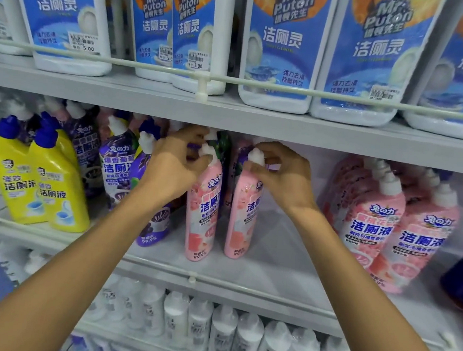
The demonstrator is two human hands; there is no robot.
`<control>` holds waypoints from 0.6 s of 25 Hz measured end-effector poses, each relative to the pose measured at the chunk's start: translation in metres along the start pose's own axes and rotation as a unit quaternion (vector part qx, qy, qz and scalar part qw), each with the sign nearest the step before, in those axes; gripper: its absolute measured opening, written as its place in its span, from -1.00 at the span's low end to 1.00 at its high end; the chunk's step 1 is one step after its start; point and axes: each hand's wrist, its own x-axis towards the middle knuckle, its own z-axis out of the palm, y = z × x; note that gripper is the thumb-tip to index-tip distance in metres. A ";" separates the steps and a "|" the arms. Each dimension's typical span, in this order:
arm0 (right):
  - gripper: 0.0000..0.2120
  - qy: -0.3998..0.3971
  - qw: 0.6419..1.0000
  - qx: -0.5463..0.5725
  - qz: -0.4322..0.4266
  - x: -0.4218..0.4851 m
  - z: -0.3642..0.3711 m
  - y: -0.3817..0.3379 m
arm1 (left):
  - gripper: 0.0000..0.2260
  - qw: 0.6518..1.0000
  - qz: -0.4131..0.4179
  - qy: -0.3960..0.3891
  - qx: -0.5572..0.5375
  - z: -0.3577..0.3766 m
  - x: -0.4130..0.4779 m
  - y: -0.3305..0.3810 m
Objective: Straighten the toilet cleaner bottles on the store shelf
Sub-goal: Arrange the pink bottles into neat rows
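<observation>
"So, which bottles are in hand, and where?"
"Two on the middle shelf [273, 251], side by side, between the purple bottles [116, 169] and the pink group [390, 226]; both stand nearly upright, long axis vertical."
"And the hands?"
"The left hand [174, 166] curls round the neck of the left pink bottle [204, 209]; the right hand [279, 174] pinches the white cap [255, 156] of the right pink bottle [242, 213]; each grips its nearer bottle at the top."
"Next?"
"The right one's label looks turned leftward; I'd judge a twist about its upright axis."
</observation>
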 end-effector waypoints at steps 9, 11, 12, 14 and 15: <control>-0.27 -0.067 0.982 0.107 0.142 -0.048 0.017 0.017 | -0.64 0.976 -0.098 -0.132 -0.143 0.035 -0.043 -0.043; -0.24 -0.037 0.985 0.093 0.138 -0.061 0.009 0.013 | -0.63 0.954 -0.103 -0.178 -0.216 0.038 -0.039 -0.043; -0.24 -0.019 0.987 0.087 0.135 -0.069 0.004 0.010 | -0.61 0.944 -0.105 -0.203 -0.238 0.041 -0.037 -0.041; -0.25 0.024 0.989 0.054 0.132 -0.087 -0.009 0.010 | -0.59 0.926 -0.094 -0.257 -0.261 0.054 -0.033 -0.037; -0.24 0.042 0.990 0.032 0.128 -0.094 -0.015 0.008 | -0.56 0.919 -0.083 -0.272 -0.272 0.060 -0.033 -0.037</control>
